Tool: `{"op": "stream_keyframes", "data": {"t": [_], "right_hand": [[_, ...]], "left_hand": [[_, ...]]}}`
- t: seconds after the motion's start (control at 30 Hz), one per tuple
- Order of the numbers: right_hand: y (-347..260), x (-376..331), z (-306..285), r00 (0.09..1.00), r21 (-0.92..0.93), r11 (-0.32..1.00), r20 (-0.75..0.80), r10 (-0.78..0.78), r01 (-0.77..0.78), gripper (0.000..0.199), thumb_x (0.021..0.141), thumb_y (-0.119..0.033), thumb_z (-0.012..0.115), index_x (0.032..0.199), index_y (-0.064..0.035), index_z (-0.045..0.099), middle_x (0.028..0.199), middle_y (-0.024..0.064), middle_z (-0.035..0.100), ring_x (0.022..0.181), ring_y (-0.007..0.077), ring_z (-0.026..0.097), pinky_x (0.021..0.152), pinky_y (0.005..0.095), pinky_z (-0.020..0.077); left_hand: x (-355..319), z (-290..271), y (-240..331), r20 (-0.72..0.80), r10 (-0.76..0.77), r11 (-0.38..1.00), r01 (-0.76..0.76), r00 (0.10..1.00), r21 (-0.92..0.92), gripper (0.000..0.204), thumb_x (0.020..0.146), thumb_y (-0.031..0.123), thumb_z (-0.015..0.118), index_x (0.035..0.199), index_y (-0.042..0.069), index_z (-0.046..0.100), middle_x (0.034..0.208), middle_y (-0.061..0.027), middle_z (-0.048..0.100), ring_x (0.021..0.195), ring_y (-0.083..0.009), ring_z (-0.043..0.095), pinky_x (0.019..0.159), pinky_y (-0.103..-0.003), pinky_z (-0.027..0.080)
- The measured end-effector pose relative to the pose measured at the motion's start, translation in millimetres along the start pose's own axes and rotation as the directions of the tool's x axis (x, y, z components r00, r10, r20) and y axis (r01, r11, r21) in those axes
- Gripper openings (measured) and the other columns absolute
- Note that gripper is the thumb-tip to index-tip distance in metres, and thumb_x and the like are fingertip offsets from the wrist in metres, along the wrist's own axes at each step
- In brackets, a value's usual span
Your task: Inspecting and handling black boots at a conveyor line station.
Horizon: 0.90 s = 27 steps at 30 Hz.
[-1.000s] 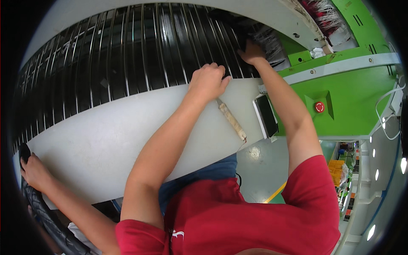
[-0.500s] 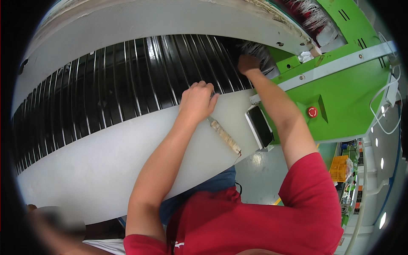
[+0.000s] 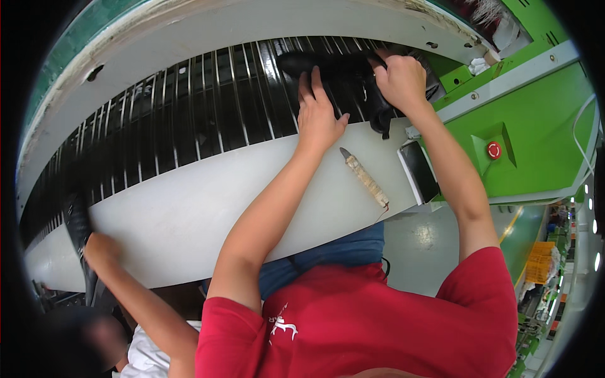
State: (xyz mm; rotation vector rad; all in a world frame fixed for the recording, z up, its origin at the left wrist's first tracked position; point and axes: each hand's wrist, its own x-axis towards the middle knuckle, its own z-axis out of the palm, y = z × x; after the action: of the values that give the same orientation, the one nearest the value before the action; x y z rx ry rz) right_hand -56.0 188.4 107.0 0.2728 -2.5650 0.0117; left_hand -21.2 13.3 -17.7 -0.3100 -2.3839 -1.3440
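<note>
A black, soft-looking article (image 3: 340, 66) with a rounded end lies on the dark slatted bed, its kind unclear. One part of it hangs down at the right over the edge of the white board. My right hand (image 3: 401, 79) grips its upper right part with curled fingers. At its lower left side, my left hand (image 3: 320, 120) has its fingers stretched out, the tips touching or just below the article, thumb apart. Closer to me on the white board lies a short-bladed knife (image 3: 365, 179) with a wrapped, beige handle.
The white board (image 3: 252, 183) runs along the slatted bed (image 3: 170, 120). A phone (image 3: 420, 171) rests near its right end, beside a green machine housing with a red button (image 3: 493, 150). At far left a co-worker's hand (image 3: 101, 252) holds a long black item (image 3: 79, 227).
Both my hands now meet at the black article, which has come into view on the slats. My left hand has moved off the knife's blade end. The co-worker's arm has reached over the board.
</note>
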Motion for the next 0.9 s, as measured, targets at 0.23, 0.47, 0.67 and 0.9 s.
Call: {"op": "stream_keyframes", "data": {"t": [0.23, 0.47, 0.67, 0.9], "right_hand": [[-60.9, -33.2, -54.7, 0.989, 0.245, 0.958, -0.058, -0.139, 0.15, 0.024, 0.09, -0.021, 0.078, 0.111, -0.0104, 0.077, 0.082, 0.0156, 0.075, 0.074, 0.0406, 0.072, 0.065, 0.0492, 0.0572], [-91.7, -23.9, -139.5, 0.912, 0.346, 0.845, -0.179, -0.368, 0.409, 0.015, 0.084, -0.017, 0.073, 0.079, -0.0039, 0.07, 0.07, 0.0218, 0.068, 0.071, 0.0427, 0.071, 0.061, 0.052, 0.056], [-105.7, -1.8, -232.3, 0.807, 0.807, 0.585, 0.289, -0.514, 0.084, 0.03, 0.092, -0.007, 0.069, 0.12, 0.0024, 0.07, 0.08, 0.0095, 0.07, 0.069, 0.017, 0.066, 0.063, 0.0308, 0.0501], [-97.2, 24.8, -221.0, 0.545, 0.82, 0.474, 0.569, -0.616, -0.321, 0.041, 0.098, -0.011, 0.069, 0.136, -0.0004, 0.059, 0.097, 0.0028, 0.073, 0.079, 0.0079, 0.066, 0.066, 0.022, 0.0527]], "left_hand": [[8.6, -9.5, -1.1, -0.064, 0.01, 0.975, 0.004, 0.998, 0.223, 0.116, 0.075, 0.005, 0.09, 0.169, 0.014, 0.023, 0.172, -0.0346, 0.013, 0.159, -0.0595, 0.016, 0.117, -0.065, 0.043], [-4.9, -66.7, 10.9, -0.366, 0.218, 0.969, -0.156, 0.905, 0.192, 0.114, 0.068, 0.013, 0.092, 0.165, 0.017, 0.033, 0.176, -0.0215, 0.021, 0.165, -0.0497, 0.008, 0.119, -0.081, 0.021], [-63.3, -158.9, 56.0, -0.238, 0.224, 0.963, -0.176, 0.945, 0.206, 0.133, 0.045, 0.027, 0.105, 0.162, 0.021, 0.043, 0.176, -0.0109, 0.032, 0.166, -0.0433, 0.014, 0.121, -0.08, 0.019], [-130.5, -187.8, 60.7, 0.138, 0.058, 0.998, -0.063, 0.989, 0.026, 0.142, 0.04, 0.038, 0.108, 0.162, 0.01, 0.042, 0.165, -0.0157, 0.048, 0.161, -0.0437, 0.03, 0.127, -0.063, 0.025]]}}
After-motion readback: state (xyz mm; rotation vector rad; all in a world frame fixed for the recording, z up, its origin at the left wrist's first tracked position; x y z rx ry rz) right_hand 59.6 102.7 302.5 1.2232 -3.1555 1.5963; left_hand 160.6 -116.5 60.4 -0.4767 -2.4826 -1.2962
